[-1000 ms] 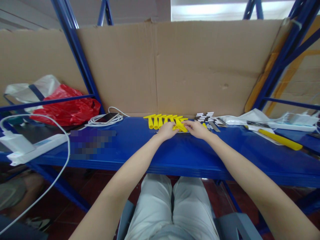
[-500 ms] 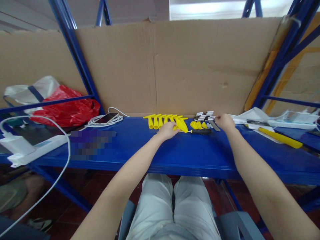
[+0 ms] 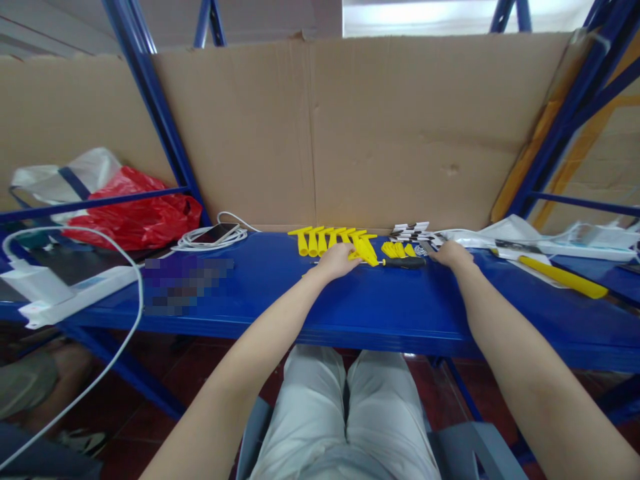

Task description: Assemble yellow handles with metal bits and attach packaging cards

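Several yellow T-shaped plastic handles stand in a row along the back of the blue table. My left hand is closed at the right end of the row, its fingers on a slanted yellow handle. A screwdriver with a black grip lies just right of that hand. Small yellow plastic pieces lie behind the screwdriver, beside tiny silvery parts. My right hand is low over the table, its fingertips pinched at a flat grey metal blade. Black-and-white pieces are piled behind it.
Cardboard walls off the back. To the left are a phone with coiled white cable, a power strip and a red plastic bag. A yellow-handled tool and another power strip lie right.
My right hand has come slightly down toward the metal blades, and its fingertips now meet one. The left hand stays on the yellow handle. The view has shifted slightly.
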Motion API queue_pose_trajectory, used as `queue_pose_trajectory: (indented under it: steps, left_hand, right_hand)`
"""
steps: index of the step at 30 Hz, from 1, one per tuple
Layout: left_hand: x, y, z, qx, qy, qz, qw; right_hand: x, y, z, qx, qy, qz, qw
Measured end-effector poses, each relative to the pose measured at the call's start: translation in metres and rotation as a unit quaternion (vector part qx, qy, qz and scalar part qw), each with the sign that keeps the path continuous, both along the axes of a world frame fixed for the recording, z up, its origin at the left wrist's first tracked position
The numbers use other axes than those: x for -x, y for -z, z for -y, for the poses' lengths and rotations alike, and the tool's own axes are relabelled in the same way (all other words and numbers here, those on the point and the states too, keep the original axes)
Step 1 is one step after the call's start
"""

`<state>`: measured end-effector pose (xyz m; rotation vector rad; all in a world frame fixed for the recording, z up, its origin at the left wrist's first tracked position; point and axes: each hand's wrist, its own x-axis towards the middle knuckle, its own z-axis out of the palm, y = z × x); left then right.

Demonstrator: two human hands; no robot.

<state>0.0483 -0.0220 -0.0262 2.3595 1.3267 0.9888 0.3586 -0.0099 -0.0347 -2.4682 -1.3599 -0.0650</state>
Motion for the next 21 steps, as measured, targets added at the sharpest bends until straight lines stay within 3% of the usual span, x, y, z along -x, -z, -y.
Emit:
queue_pose_trajectory:
  steps: [12,21]
  left_hand:
    - [-0.001,-0.007,0.008,-0.017,-0.019,-0.130,0.991]
    - [-0.001,-0.009,0.010,-0.020,-0.020,-0.147,0.989]
  right_hand:
    - [0.018,-0.010,0.012,0.005,0.002,0.002,1.000]
    - [0.014,-0.006,0.008,-0.021,-0.005,-0.038,0.999]
